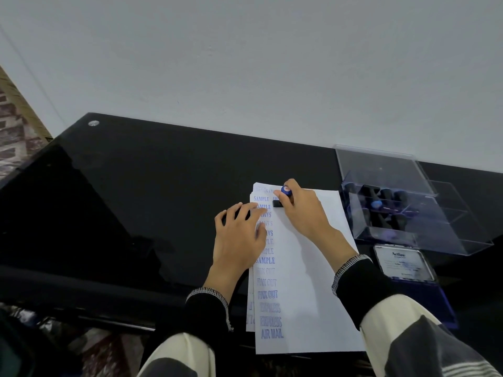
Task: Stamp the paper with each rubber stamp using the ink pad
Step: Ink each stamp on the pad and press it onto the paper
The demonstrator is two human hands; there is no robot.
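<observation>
A white sheet of paper (313,281) lies on the black glass table, with a column of blue stamped words down its left side. My right hand (302,210) grips a rubber stamp (284,195) with a blue cap and black base, held upright with its base down on the paper near the top edge. My left hand (239,235) lies with spread fingers on the paper's left edge. The ink pad (408,268) sits open to the right of the sheet.
A clear plastic box (408,202) with its lid raised stands at the right rear and holds several more dark stamps. More sheets lie under the top one. The black table (136,186) extends left; a white wall rises behind it.
</observation>
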